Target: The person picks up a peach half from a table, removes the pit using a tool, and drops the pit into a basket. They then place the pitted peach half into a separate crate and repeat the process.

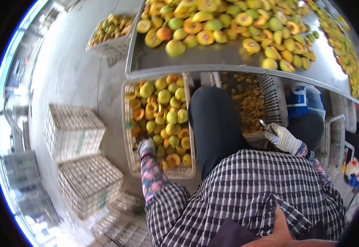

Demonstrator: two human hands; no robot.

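My left hand point(147, 146), in a whitish glove, reaches down inside the left edge of a crate point(192, 156) full of yellow peaches point(163, 97), some whole and some halved. Its fingers are too small and indistinct to show whether they grip one. My right hand point(281, 138), in a striped glove, is closed around a small metal tool point(263, 123) whose exact kind I cannot make out. The tool's tip points over a second crate point(272, 91), which holds many brown peach pits point(247, 96).
A metal table point(167, 59) heaped with whole and halved peaches spans the front. Another fruit-filled crate point(107, 46) stands at upper left, stacked crates point(89, 177) at lower left. Blue-and-white bag point(305, 99) lies under the table; another person's gloved hand point(352, 168) is at far right.
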